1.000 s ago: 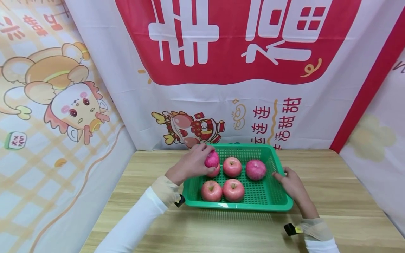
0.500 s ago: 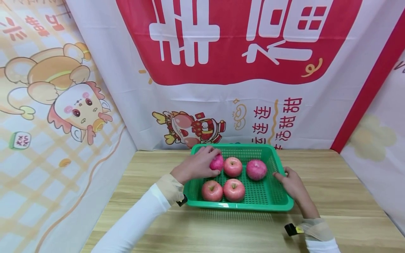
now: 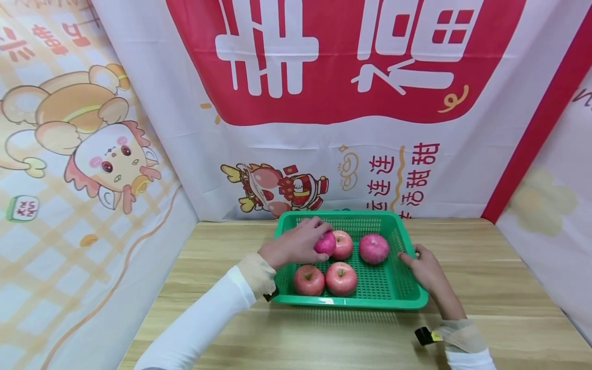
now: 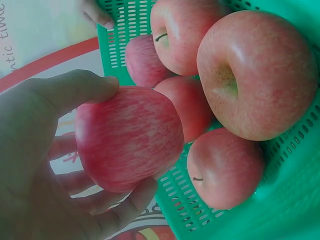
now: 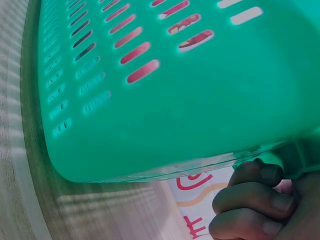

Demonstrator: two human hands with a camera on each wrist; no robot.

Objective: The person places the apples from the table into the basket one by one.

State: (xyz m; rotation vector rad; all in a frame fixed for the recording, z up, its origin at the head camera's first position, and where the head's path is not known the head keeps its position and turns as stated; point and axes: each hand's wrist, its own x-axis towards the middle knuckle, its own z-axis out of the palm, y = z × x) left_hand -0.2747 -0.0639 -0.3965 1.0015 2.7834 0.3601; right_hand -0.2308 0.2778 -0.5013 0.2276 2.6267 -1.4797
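My left hand point(image 3: 298, 241) holds a deep pink apple point(image 4: 130, 137) over the left part of a green plastic basket point(image 3: 349, 302). Thumb and fingers curl round that apple. Just right of it, partly hidden, lies a paler apple point(image 3: 343, 244); two more, a left front apple point(image 3: 309, 280) and a middle front apple point(image 3: 341, 279), sit side by side. A darker pink apple point(image 3: 373, 248) lies at the right. In the left wrist view, a large apple point(image 4: 257, 75) is nearest the camera. My right hand point(image 3: 425, 270) grips the basket's right rim, its fingers point(image 5: 252, 197) curled beneath.
The basket stands on a wooden table point(image 3: 342, 341), near a printed cloth backdrop point(image 3: 287, 139). Another printed cloth point(image 3: 106, 246) hangs along the left side. The right front part of the basket shows bare mesh floor point(image 3: 376, 282).
My left hand has moved right with the deep pink apple, now overlapping the back middle apple. A paler apple seen beneath it one second ago is hidden in the head view. The right hand stays put.
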